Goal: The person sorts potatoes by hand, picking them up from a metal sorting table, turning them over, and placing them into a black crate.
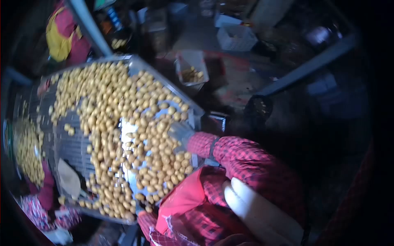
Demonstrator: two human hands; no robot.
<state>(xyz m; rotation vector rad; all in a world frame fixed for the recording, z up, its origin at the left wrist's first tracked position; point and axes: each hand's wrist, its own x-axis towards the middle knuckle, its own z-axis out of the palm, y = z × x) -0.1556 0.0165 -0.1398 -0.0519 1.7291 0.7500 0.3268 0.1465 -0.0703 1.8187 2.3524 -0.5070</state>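
Observation:
Many small yellow potatoes (111,106) cover a metal sorting table (191,104). My right hand (180,133), in a grey glove below a red checked sleeve, rests among them at the table's near edge. Its fingers look stretched out over the potatoes, though they are blurred, and no potato shows inside the hand. At the lower corner of the table is my left hand (141,207), dark and mostly hidden beside the potatoes and the red apron (182,194). Whether its fingers are closed cannot be made out.
Slatted bars (76,141) form the table's far part, with a flat beige piece (69,179) on them. More potatoes (28,149) lie beyond. Other people work opposite, one in a yellow garment (57,39). A crate with potatoes (192,67) and a white basket (237,38) stand on the floor.

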